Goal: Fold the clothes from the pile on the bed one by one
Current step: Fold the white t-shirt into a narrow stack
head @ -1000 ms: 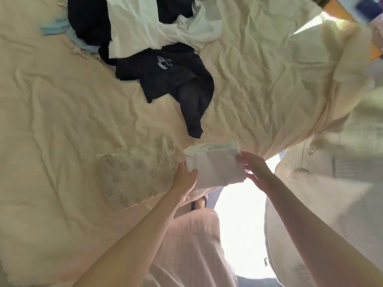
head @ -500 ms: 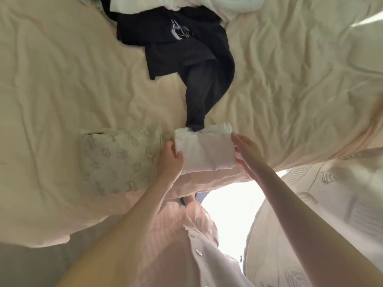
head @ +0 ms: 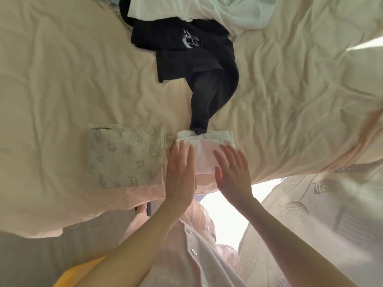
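A small folded white garment (head: 204, 154) lies near the front edge of the cream bed sheet (head: 62, 83). My left hand (head: 180, 175) lies flat with straight fingers on its left side. My right hand (head: 233, 172) lies flat on its right side, fingers spread. Just left of it sits a folded pale green patterned garment (head: 124, 156). The pile at the back holds a black garment with a white print (head: 192, 52), whose dark leg (head: 205, 100) trails down to the white garment's far edge, and a pale white-green garment (head: 217, 11) on top.
The bed's front edge (head: 124, 199) runs just below my hands. A cream embroidered cover (head: 321, 204) hangs at the right. My pink buttoned shirt (head: 186, 245) fills the lower middle. A yellow thing (head: 78, 272) shows at the bottom left.
The white garment came down from my grip onto the bed beside the patterned one. Both hands let go and now press flat on it. The camera view shifted forward over the bed.
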`<state>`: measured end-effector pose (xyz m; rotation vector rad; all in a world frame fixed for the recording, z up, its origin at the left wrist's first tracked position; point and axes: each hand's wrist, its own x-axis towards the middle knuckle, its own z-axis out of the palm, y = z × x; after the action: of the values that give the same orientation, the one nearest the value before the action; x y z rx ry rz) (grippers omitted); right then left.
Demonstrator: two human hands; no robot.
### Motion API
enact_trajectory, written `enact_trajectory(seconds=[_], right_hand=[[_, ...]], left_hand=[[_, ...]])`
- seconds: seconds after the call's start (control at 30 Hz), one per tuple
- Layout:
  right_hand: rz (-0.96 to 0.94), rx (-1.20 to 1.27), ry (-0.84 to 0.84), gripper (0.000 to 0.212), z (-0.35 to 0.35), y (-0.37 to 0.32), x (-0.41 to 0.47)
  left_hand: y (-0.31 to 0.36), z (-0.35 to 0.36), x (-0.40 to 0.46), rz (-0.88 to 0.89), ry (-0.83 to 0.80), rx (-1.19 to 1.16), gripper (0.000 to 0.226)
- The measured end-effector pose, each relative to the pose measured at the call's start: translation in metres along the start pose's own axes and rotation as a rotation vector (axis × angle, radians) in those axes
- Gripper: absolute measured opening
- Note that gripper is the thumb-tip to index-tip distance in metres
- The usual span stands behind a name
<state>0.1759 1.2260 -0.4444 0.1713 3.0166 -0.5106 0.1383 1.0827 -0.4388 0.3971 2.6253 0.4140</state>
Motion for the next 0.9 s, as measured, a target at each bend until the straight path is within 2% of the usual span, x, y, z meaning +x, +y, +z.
enact_trajectory(seconds=[0.07, 0.17, 0.3, 0.43, 0.6, 0.77, 0.9], right_hand=[[-0.064, -0.096, -0.170, 0.048, 0.009, 0.007, 0.001], [0.019, -0.178, -0.425, 0.059, 0.022, 0.036, 0.013], [-0.020, -0.216, -0.593, 0.063, 0.021, 0.049, 0.029], [0.050, -0.199, -0.550, 0.063, -0.003, 0.017, 0.023], [0.013, -0.104, -0.399, 0.063, -0.041, -0.067, -0.009], [-0.155, -0.103, -0.340, 0.064, -0.056, -0.173, -0.018], [-0.250, -0.079, -0.257, 0.061, -0.048, -0.280, -0.015]], left_hand=[[-0.007, 0.014, -0.001, 0.102, -0.132, 0.145, 0.075], [-0.019, 0.031, 0.016, 0.127, -0.242, 0.231, 0.076], [-0.027, 0.026, 0.037, 0.151, -0.352, 0.245, 0.077], [-0.029, -0.006, 0.018, 0.170, -0.314, 0.182, 0.066], [-0.065, -0.061, -0.051, 0.183, -0.115, 0.086, 0.060], [-0.158, -0.118, -0.130, -0.047, 0.043, -0.017, 0.058], [-0.250, -0.160, -0.202, -0.156, 0.175, -0.081, 0.057]])
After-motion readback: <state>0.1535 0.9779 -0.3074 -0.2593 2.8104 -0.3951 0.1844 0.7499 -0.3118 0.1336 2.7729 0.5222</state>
